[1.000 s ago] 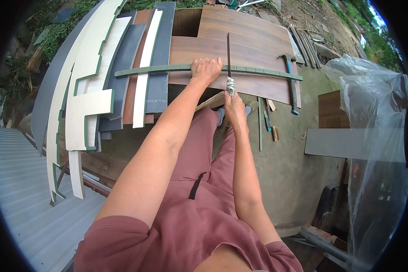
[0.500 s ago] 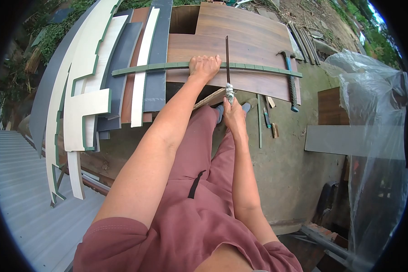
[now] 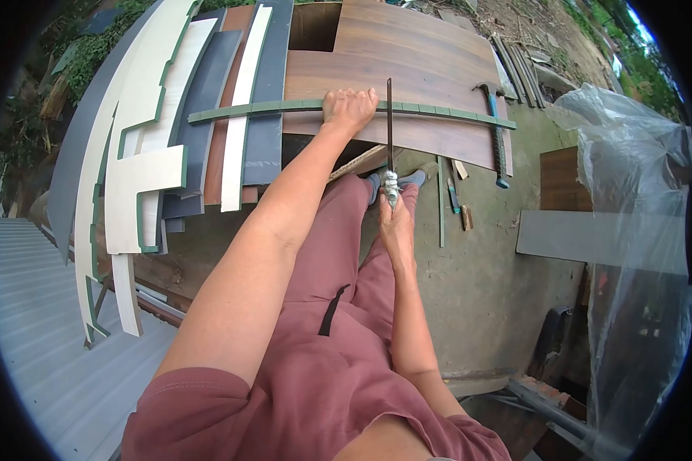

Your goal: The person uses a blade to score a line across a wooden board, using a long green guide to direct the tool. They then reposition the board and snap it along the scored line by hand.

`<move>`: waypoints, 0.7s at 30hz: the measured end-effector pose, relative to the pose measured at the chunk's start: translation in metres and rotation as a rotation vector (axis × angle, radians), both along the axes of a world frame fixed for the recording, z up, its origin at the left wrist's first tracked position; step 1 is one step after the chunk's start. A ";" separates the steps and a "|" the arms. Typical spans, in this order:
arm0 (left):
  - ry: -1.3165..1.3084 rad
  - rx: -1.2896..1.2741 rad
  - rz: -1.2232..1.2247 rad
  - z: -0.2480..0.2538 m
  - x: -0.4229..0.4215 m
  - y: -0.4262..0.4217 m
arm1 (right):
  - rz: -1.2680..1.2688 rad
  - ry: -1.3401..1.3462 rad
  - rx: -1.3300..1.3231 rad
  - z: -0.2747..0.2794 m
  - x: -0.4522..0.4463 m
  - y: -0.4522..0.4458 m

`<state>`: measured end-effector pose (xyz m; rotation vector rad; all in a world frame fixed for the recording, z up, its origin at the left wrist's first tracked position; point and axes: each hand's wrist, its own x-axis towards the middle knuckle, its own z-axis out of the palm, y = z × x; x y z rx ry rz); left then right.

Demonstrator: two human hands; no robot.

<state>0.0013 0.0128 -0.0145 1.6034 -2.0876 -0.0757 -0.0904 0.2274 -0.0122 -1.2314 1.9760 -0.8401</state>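
A long narrow green strip [image 3: 438,113] with evenly spaced marks lies crosswise over a wood-grain board [image 3: 415,58]. My left hand [image 3: 349,109] is closed over the strip, pressing it down near its middle. In my right hand [image 3: 396,229] is a hand saw [image 3: 390,131], its thin dark blade pointing away from me and its handle end wrapped in pale material. The blade crosses the strip just right of my left hand; how deep it sits is not visible. A blue-and-black hammer [image 3: 497,138] rests at the board's right edge, by the strip's end.
White and grey panel offcuts [image 3: 150,173] are stacked on the left, several with notched edges. On the concrete floor [image 3: 477,292] lie a thin strip, a utility knife [image 3: 454,201] and small wood blocks [image 3: 467,217]. Clear plastic sheeting [image 3: 630,230] hangs at right beside a grey panel [image 3: 561,234].
My right hand has drawn the saw back toward my body, so the blade reaches less far past the strip. My left hand keeps its hold on the strip.
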 end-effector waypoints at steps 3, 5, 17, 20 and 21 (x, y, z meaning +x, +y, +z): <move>-0.020 0.020 0.014 0.001 0.001 0.001 | 0.078 0.107 -0.070 0.007 -0.009 -0.058; -0.025 0.018 0.024 0.003 0.002 0.000 | 0.092 0.187 -0.077 0.014 -0.009 -0.083; -0.021 -0.006 0.004 0.008 0.000 0.003 | 0.000 -0.001 -0.012 -0.005 -0.002 0.004; -0.020 0.014 0.011 0.003 0.002 0.001 | 0.083 0.131 -0.033 0.014 -0.008 -0.052; -0.025 0.014 0.006 0.004 0.002 0.002 | 0.087 0.126 -0.040 0.013 -0.007 -0.064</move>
